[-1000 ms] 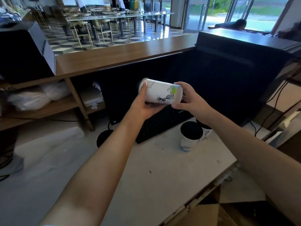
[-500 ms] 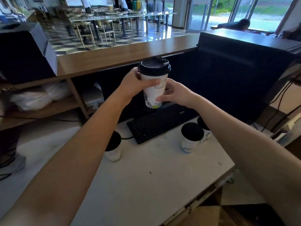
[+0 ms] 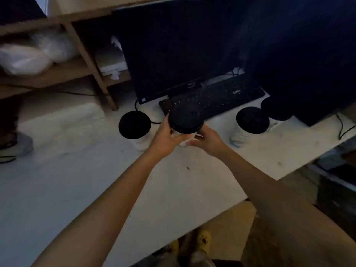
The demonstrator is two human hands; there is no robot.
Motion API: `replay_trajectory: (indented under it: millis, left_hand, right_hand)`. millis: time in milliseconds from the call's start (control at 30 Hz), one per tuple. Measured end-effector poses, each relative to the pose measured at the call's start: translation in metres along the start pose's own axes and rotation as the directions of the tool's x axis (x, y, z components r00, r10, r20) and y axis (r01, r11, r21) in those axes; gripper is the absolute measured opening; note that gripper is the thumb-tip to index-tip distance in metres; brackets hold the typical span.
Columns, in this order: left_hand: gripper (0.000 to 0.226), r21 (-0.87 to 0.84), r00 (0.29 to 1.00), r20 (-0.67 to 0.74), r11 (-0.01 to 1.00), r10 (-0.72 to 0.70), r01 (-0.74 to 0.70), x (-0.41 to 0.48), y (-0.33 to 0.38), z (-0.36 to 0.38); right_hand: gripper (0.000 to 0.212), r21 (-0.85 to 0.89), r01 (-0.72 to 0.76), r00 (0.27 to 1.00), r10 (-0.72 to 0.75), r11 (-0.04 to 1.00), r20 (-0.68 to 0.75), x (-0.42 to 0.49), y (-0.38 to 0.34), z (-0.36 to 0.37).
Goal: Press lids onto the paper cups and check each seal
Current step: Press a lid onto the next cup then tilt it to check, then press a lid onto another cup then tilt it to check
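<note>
A white paper cup with a black lid stands upright between both hands, low over the white table. My left hand grips its left side and my right hand holds its lower right side. A second lidded cup stands on the table to the left. A third lidded cup stands to the right, with a fourth black lid just behind it. Whether the held cup touches the table is hidden by my hands.
A black keyboard lies right behind the held cup, under a dark monitor. A large dark box fills the right rear. Wooden shelves with plastic bags stand at left. The table's front edge runs diagonally below my forearms.
The cup went from lying sideways in both hands to upright, then came down from chest height to just over the table. The view has tilted down.
</note>
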State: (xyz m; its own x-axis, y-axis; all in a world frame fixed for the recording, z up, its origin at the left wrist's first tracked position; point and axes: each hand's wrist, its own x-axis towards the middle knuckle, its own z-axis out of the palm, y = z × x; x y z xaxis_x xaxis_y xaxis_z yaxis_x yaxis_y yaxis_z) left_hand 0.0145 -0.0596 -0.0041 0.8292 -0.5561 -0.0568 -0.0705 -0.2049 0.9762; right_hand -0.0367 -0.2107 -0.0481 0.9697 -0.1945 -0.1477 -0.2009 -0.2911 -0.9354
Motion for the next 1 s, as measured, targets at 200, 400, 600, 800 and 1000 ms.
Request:
replay_trajectory:
  millis: [200,400,600,800,1000]
  left_hand:
    - [0.071,0.032,1.0,-0.01,0.999,-0.002,0.003,-0.004,-0.044,-0.004]
    - [0.07,0.092,0.996,-0.026,0.992,-0.083,0.085,-0.011,-0.054,-0.01]
    - [0.051,0.254,0.866,-0.019,0.836,-0.499,0.487,-0.068,-0.036,0.012]
    - [0.045,0.133,0.927,0.166,0.939,-0.335,0.316,-0.034,0.018,0.077]
    - [0.052,0.055,0.969,0.102,0.974,-0.226,0.222,0.042,0.062,0.153]
  right_hand:
    - [0.061,-0.012,-0.023,1.0,0.023,1.0,0.021,0.007,0.032,0.03]
    - [0.065,-0.029,-0.062,0.997,0.063,0.998,0.043,0.004,0.035,0.041]
    - [0.033,-0.002,-0.216,0.94,0.207,0.976,-0.271,-0.045,0.03,0.006]
    - [0.04,0.238,-0.34,0.581,0.402,0.91,-0.707,-0.093,0.039,-0.071]
    - [0.042,0.121,-0.215,0.752,0.243,0.969,-0.613,-0.064,0.015,-0.109]
